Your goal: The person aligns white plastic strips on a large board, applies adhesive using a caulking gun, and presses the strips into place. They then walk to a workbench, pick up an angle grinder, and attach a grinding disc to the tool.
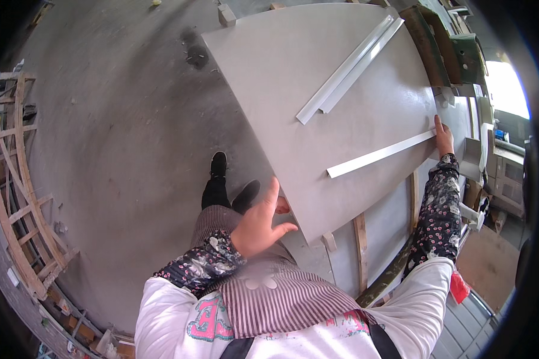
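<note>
A large pale grey board (365,78) lies in front of me, set slantwise. At its near left edge is my left hand (256,226), thumb and forefinger spread wide, its other fingertips partly hidden near the edge. My right hand (444,139) grips the board's right edge with the thumb up along it; the fingers underneath are hidden. A white angled strip (380,155) rests on the board, its far end reaching up to my right hand. Farther up the board, two more white strips (350,72) lie side by side.
Wooden framing (360,251) shows below the board's near side. Cardboard boxes (428,45) stand beyond its far right edge. A wooden rack (27,179) is along the left, past grey concrete floor (120,155). A red bag (459,287) hangs low at right.
</note>
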Demonstrator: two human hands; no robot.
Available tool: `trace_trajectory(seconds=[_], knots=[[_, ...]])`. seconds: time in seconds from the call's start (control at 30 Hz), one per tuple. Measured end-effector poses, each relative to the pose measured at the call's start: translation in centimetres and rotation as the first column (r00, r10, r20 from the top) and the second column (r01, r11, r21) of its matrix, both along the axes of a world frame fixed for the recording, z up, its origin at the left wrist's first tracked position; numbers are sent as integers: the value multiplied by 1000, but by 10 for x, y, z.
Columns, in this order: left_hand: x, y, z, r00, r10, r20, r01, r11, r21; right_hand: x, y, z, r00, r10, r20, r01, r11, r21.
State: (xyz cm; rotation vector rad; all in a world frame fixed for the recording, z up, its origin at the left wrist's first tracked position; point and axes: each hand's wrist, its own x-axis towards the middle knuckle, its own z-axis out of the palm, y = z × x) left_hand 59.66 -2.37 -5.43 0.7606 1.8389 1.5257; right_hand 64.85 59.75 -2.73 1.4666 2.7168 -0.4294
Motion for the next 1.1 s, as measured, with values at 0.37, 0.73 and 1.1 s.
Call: trace_trajectory(seconds=[0.37, 0.73, 1.1], knots=[[10, 4, -5, 998, 45, -34, -42, 996, 75, 4, 52, -13, 992, -124, 38, 121, 991, 64], [5, 8, 2, 993, 120, 3, -120, 991, 65, -6, 62, -19, 968, 36, 250, -81, 982, 172], [-1, 6, 0, 991, 135, -3, -135, 990, 52, -19, 35, -7, 991, -60, 116, 36, 979, 201]])
